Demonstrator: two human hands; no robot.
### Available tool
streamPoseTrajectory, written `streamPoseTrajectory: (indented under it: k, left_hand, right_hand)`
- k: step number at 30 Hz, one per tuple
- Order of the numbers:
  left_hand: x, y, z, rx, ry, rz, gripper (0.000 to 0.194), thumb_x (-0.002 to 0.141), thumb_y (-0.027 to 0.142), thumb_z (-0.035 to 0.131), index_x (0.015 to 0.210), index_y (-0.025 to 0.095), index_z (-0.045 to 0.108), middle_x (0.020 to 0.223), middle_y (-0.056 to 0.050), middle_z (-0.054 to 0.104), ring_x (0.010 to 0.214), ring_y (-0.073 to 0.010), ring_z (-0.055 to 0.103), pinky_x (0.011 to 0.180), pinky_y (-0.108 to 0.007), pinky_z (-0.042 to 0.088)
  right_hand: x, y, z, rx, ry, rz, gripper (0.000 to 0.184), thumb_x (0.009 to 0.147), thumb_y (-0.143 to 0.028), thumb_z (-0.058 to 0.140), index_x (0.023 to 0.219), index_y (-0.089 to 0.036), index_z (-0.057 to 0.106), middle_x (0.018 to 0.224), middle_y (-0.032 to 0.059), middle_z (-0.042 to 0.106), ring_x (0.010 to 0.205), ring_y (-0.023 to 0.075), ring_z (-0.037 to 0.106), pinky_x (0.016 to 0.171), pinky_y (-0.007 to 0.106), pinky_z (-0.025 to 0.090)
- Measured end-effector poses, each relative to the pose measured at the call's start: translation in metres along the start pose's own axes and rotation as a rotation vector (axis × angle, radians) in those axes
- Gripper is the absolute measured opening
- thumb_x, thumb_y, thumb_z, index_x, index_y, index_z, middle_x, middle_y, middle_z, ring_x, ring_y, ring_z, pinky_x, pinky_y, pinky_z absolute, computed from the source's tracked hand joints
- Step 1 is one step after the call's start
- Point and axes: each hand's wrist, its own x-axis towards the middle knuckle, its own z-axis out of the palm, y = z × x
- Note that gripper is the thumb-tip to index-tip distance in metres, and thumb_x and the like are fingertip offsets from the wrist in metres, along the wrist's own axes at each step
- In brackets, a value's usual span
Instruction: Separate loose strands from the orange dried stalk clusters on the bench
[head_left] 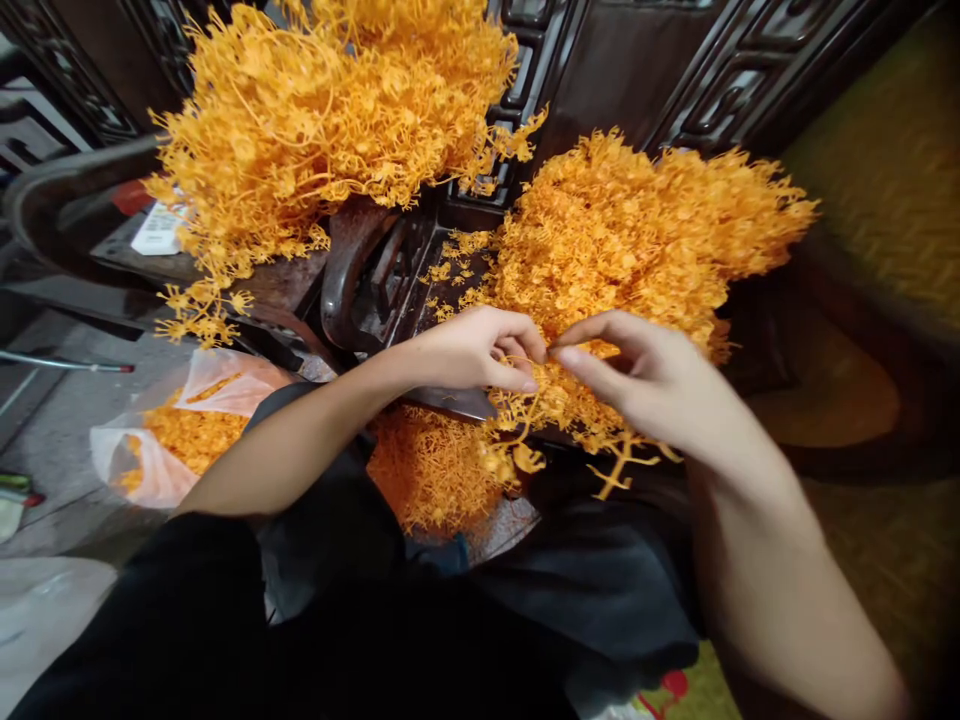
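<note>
My left hand (480, 350) is curled, thumb and fingers closed on an orange branching sprig (510, 455) that looks like moulded plastic and hangs below it. Close to its fingertips, my right hand (645, 375) has thumb and index finger brought together; whatever lies between them is too small to make out. Both hands are in front of a large heap of orange sprigs (615, 230) on a dark wooden seat (457, 400). Loose orange bits (461, 265) lie on the seat left of this heap.
A second orange heap (337, 110) rests on dark carved furniture at upper left, beside a white box (159, 230). Below left, a translucent bag (225, 375) holds orange pieces. More orange strands (435, 470) are piled low between my knees. A curved wooden armrest (349, 270) stands between the heaps.
</note>
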Motion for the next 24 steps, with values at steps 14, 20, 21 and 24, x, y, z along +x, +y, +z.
streamPoseTrajectory:
  k: [14, 20, 21, 24]
  left_hand:
    - [-0.017, 0.003, -0.021, 0.584, -0.051, 0.175, 0.025, 0.102, 0.027, 0.053, 0.107, 0.017, 0.076, 0.097, -0.006, 0.079, 0.087, -0.0162, 0.07, 0.082, -0.029, 0.048]
    - [-0.009, 0.01, -0.013, 0.481, -0.083, 0.15, 0.032, 0.102, 0.027, 0.054, 0.076, 0.016, 0.069, 0.07, 0.0, 0.065, 0.062, -0.011, 0.052, 0.068, -0.028, 0.04]
    - [-0.007, 0.011, -0.014, 0.442, -0.074, 0.123, 0.033, 0.101, 0.028, 0.055, 0.073, 0.016, 0.067, 0.067, 0.001, 0.063, 0.061, -0.0106, 0.05, 0.066, -0.028, 0.039]
    - [-0.005, 0.012, -0.022, 0.33, 0.047, 0.044, 0.035, 0.099, 0.034, 0.06, 0.069, 0.016, 0.065, 0.063, 0.001, 0.058, 0.058, -0.0101, 0.048, 0.06, -0.028, 0.037]
  right_hand:
    - [-0.001, 0.003, 0.012, -0.155, -0.337, 0.005, 0.061, 0.093, -0.074, 0.054, 0.075, -0.018, 0.069, 0.061, 0.0016, 0.054, 0.055, 0.0134, 0.044, 0.053, 0.029, 0.036]
    - [-0.008, 0.01, -0.001, -0.156, -0.381, -0.002, 0.062, 0.092, -0.075, 0.057, 0.069, -0.018, 0.068, 0.061, 0.0023, 0.053, 0.057, 0.0138, 0.045, 0.053, 0.028, 0.036]
    - [-0.009, 0.012, -0.004, -0.151, -0.381, 0.004, 0.061, 0.092, -0.074, 0.058, 0.071, -0.018, 0.069, 0.062, 0.0025, 0.054, 0.057, 0.0138, 0.045, 0.053, 0.028, 0.037]
    - [-0.014, 0.021, -0.018, -0.154, -0.346, 0.011, 0.055, 0.092, -0.07, 0.062, 0.075, -0.019, 0.073, 0.063, 0.0023, 0.057, 0.055, 0.0136, 0.047, 0.051, 0.027, 0.038]
